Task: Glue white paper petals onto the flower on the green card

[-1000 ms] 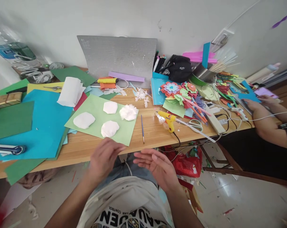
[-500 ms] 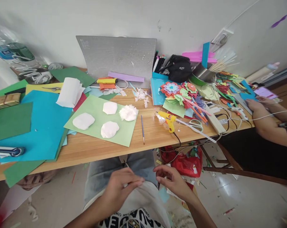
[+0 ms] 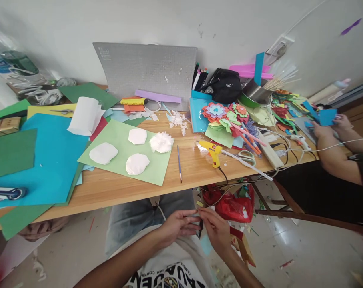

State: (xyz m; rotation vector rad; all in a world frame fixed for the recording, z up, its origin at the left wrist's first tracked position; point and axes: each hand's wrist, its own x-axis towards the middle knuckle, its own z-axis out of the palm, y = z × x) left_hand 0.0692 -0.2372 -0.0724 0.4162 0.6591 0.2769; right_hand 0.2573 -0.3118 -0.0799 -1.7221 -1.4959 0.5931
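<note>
My left hand point(image 3: 179, 225) and my right hand point(image 3: 215, 227) meet over my lap, below the table's front edge. Their fingers are pinched together around something small and dark point(image 3: 200, 229) that I cannot make out. Above them on the wooden table point(image 3: 196, 168) lies a light green sheet point(image 3: 125, 154) with three flat white paper rounds and one fluffy white paper flower point(image 3: 161, 142). A thin blue paintbrush point(image 3: 179, 163) lies beside the sheet.
A yellow glue gun point(image 3: 211, 151), scissors point(image 3: 244, 157) and a heap of paper flowers point(image 3: 226, 116) lie to the right. Blue and green sheets point(image 3: 40, 156) cover the left. A grey cutting mat point(image 3: 145, 72) leans on the wall. Another person's hands point(image 3: 331, 124) hold blue paper at far right.
My hands dropped from the table edge to my lap and came together, fingers closing on something small. The other person lifted a blue paper piece.
</note>
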